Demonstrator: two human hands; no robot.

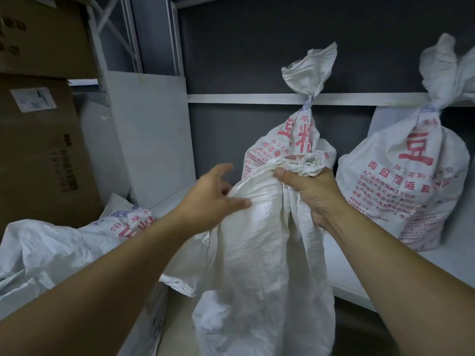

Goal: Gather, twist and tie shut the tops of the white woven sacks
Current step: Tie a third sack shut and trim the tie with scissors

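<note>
A plain white woven sack [259, 265] stands upright in front of me, its top bunched together. My right hand [312, 194] grips the gathered top from the right, thumb over the folds. My left hand [213, 199] lies against the sack's left shoulder with the fingers mostly straight and the thumb raised. Behind it on the shelf stand two sacks with red print, one in the middle [295, 140] and one at the right [408, 181]; both are tied at the neck with flared tops. A slack open sack [61, 242] lies at the left.
White metal shelving [257, 98] runs across the back against a dark wall. Stacked cardboard boxes [43, 140] fill the left side. A white panel [151, 134] leans behind the slack sack. The shelf board [359, 273] extends to the right.
</note>
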